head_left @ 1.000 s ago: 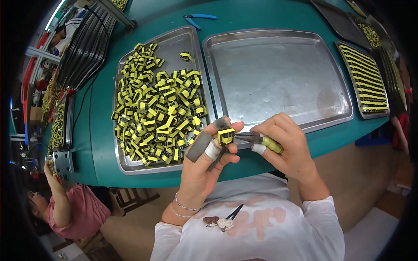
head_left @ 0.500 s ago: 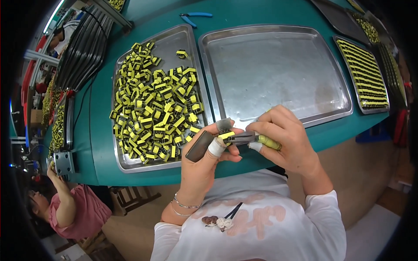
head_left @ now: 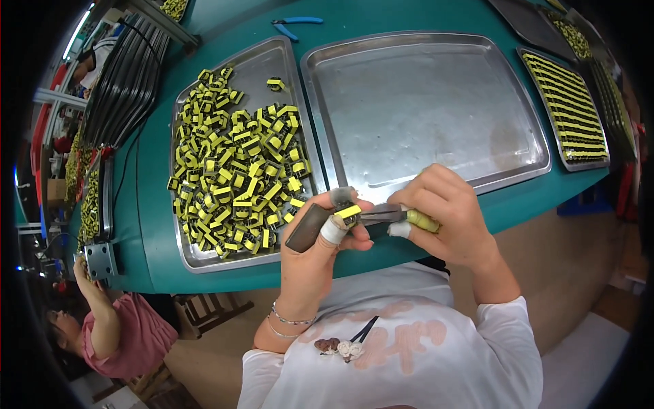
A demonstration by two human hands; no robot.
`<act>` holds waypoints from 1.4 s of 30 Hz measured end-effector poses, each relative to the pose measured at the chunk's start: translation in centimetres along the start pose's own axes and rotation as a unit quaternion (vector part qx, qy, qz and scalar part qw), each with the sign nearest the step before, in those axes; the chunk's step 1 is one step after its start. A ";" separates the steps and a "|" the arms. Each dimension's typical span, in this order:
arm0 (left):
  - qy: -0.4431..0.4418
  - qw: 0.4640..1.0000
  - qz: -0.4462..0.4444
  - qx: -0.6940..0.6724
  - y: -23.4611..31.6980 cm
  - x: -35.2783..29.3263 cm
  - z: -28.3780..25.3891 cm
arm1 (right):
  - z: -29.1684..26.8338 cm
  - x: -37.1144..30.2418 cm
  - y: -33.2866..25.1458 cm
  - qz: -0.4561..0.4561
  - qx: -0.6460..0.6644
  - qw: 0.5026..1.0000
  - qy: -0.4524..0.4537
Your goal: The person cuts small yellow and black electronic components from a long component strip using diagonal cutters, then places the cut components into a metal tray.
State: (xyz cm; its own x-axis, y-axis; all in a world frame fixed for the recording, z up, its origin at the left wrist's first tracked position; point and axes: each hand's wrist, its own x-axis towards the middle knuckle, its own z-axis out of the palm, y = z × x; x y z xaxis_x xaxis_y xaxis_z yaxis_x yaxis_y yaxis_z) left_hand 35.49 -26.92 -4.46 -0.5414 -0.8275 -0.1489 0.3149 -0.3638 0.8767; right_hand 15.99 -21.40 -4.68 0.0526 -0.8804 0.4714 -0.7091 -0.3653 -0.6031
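Between the taped thumb and fingers of my left hand point(head_left: 308, 267) is a small yellow-and-black transformer point(head_left: 348, 212), its yellow face up. A dark flat pad point(head_left: 306, 230) lies against the base of that thumb. My right hand point(head_left: 453, 217) is closed round the yellow-wrapped handles point(head_left: 423, 221) of a pair of pliers point(head_left: 383, 215). The plier jaws point left and end beside the transformer; whether they touch it I cannot tell. Left of my hands, a metal tray point(head_left: 194, 262) carries a loose heap of similar transformers point(head_left: 238, 163).
A bare metal tray point(head_left: 436, 102) lies ahead on the green table point(head_left: 238, 31). At far right stands a tray of transformers in rows point(head_left: 565, 109). Blue-handled pliers point(head_left: 294, 28) lie at the back. Stacked dark trays point(head_left: 129, 82) and a person in pink point(head_left: 129, 334) are at left.
The transformer has turned in my left fingers and shows more of its yellow face. The plier jaws have drawn back slightly from over it. The view has shifted a little.
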 end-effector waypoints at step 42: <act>0.053 0.990 0.118 0.049 -0.7 -0.7 -0.4 | 1.1 0.1 -2.2 0.057 -0.009 0.998 0.004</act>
State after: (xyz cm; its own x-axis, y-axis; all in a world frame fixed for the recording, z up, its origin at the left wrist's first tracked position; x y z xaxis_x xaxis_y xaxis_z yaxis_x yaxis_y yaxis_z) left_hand 35.95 -26.21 -5.11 -0.3751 -0.9267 0.0230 0.3432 -0.1158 0.9321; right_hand 18.33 -21.00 -3.95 -0.0356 -0.9134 0.4054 -0.7220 -0.2570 -0.6424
